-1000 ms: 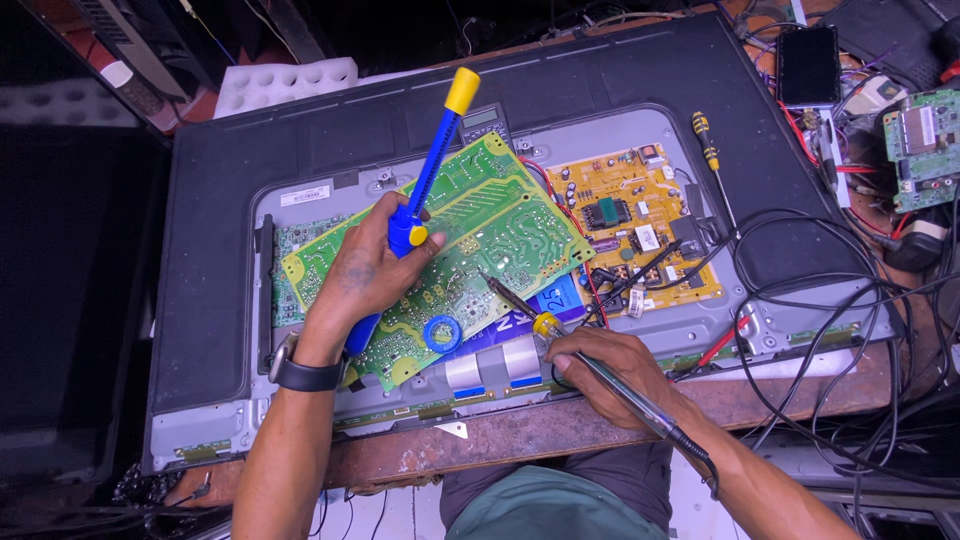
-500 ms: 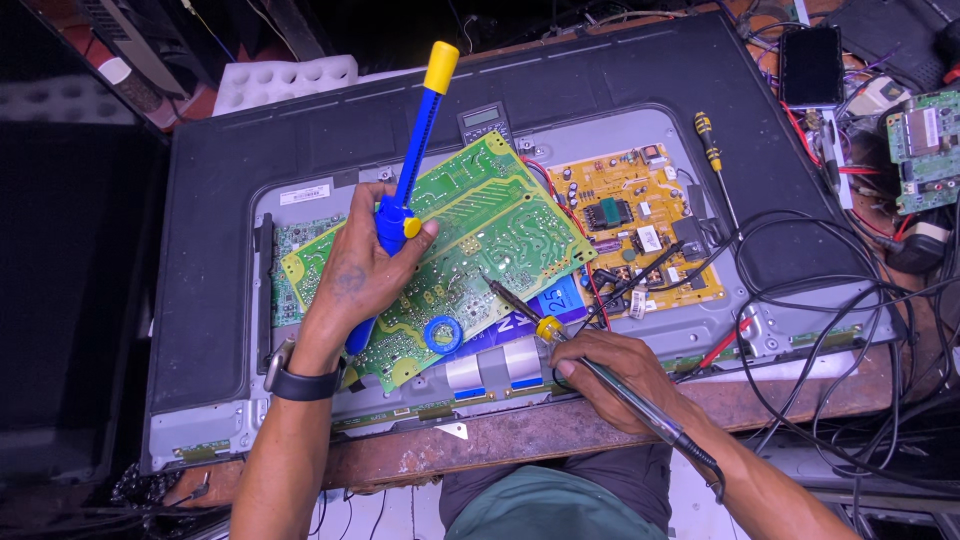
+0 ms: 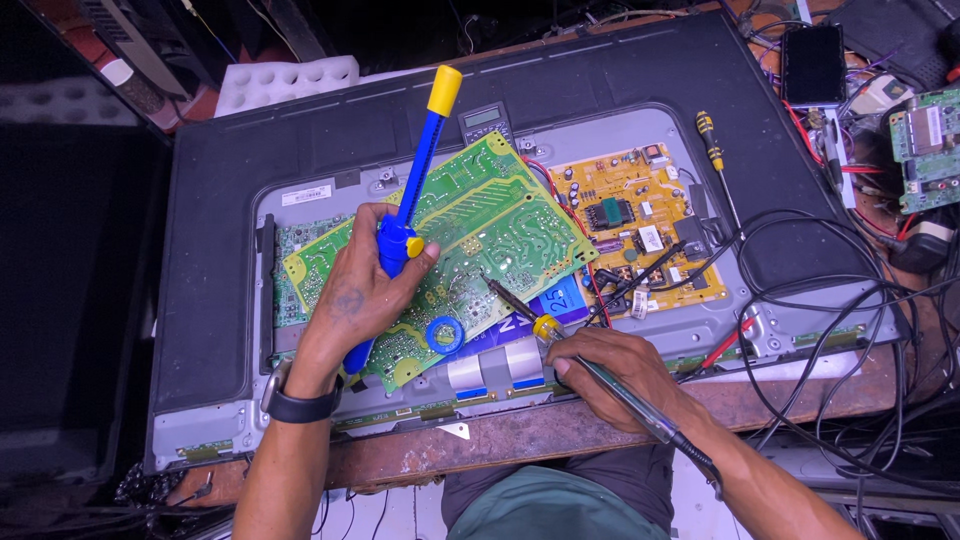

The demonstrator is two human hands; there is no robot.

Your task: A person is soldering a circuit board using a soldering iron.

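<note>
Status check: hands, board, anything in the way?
Left hand grips blue desoldering pump. Right hand holds soldering iron, tip on green board. Nothing blocking.

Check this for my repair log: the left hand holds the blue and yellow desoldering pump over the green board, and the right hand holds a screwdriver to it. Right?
Not quite. In the head view the right hand holds a soldering iron, not a screwdriver. The left hand does hold the desoldering pump over the green board.

Blue desoldering pump [image 3: 408,222] (yellow-capped) and soldering iron [image 3: 520,308] angled over green board [image 3: 480,235]
</note>
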